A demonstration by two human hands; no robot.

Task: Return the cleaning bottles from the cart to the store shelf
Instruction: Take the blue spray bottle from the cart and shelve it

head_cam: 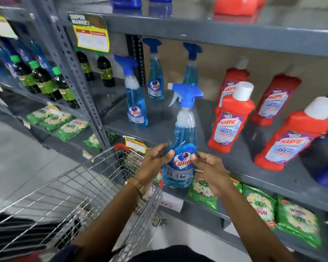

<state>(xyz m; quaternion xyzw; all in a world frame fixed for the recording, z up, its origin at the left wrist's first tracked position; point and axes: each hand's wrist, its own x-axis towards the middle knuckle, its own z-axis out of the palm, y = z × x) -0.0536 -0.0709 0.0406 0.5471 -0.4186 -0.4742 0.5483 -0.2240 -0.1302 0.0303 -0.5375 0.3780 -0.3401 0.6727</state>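
Single head cam, wide-angle, looking forward and down at the shelf (225,129).

Only one view, so no overlap. Sits close: both forearms enter from the bottom edge, hands near frame centre, cart (80,188) at lower left. Faces the shelving at an angle, with the racks running off to the upper left. Edges bend from lens distortion; right edge blurred.

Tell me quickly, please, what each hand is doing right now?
Left hand: closed on the Colin spray bottle.
Right hand: fingers touching the same bottle's other side, loosely curled.
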